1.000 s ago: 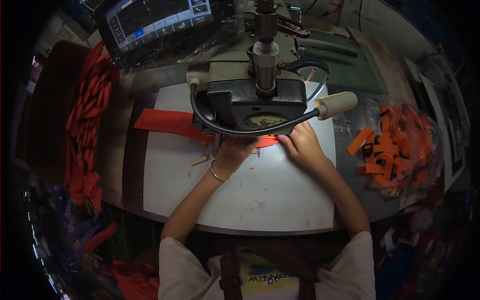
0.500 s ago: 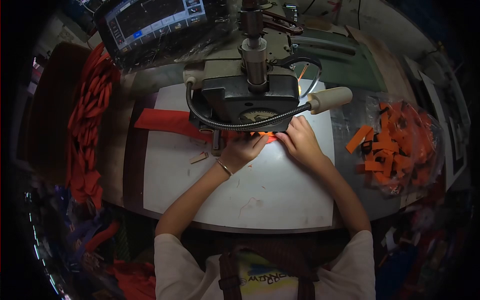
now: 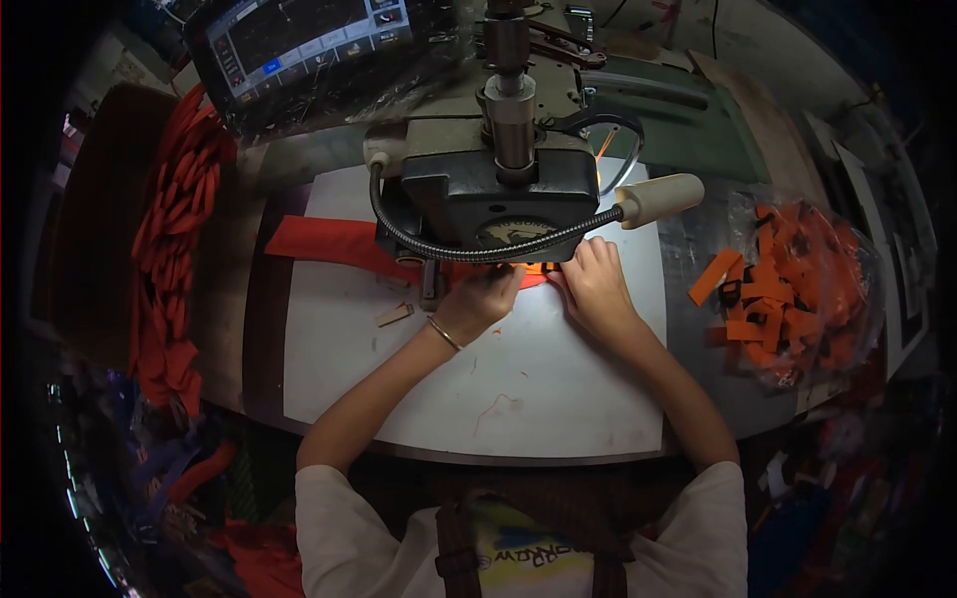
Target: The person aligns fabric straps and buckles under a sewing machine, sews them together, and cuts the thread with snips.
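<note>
A long red fabric strip (image 3: 334,242) runs from the left across the white board (image 3: 419,409) and under the sewing machine head (image 3: 498,189). My left hand (image 3: 480,302) is closed at the strip's near edge, just below the machine head, fingertips pinched by a small orange piece (image 3: 535,267). On the other side, my right hand (image 3: 598,289) has its fingers bent together at the right end of the same orange and red material, beside a small dark part. The machine head hides some fingertips and the needle area.
A bundle of red strips (image 3: 179,239) lies at the left. A plastic bag of orange pieces (image 3: 797,299) sits at the right. A screen (image 3: 309,50) stands at the back left, and a flexible lamp (image 3: 660,201) crosses the machine's front. A small beige block (image 3: 395,316) lies on the board.
The machine head has shifted slightly left since the oldest frame. My left hand has moved a little, with its fingertips now more tightly bent. My right hand stays near the machine's right side.
</note>
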`<state>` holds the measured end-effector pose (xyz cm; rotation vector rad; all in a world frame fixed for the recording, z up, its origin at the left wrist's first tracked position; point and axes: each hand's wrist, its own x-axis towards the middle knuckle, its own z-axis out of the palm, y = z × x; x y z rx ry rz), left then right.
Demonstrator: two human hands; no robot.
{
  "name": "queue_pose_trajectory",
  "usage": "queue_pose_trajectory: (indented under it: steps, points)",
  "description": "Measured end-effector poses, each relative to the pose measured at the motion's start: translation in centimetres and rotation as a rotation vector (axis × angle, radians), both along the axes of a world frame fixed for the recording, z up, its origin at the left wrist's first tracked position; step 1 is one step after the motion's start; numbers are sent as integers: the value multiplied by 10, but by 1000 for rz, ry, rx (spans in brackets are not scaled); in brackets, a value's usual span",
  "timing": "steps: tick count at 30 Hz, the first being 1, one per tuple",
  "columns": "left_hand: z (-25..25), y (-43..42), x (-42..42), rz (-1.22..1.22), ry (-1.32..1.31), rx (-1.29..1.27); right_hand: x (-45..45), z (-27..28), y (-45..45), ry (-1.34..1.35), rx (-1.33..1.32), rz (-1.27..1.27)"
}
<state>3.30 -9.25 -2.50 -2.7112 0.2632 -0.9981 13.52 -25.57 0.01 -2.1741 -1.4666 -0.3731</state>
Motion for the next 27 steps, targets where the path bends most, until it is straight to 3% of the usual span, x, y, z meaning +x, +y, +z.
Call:
queue_pose_trajectory:
  steps: [3,8,13,17,22,27]
  points:
    - [-6,4,-2,-23,-24,-70,-6,-1,4,-42,-17,-30]
    - [-12,5,-6,-46,65,-409,-9,-4,9,-101,-85,-97]
    - [-18,10,-4,-58,-64,-645,-3,-6,9,-200,-96,-22]
    - [1,7,-10,215,328,-905,-4,-10,8,-211,-88,-19]
    - [-4,10,-2,148,173,-834,-8,-11,8,-156,-13,-21]
    - [-8,17,-3,105,249,-817,-3,-3,5,-25,81,5]
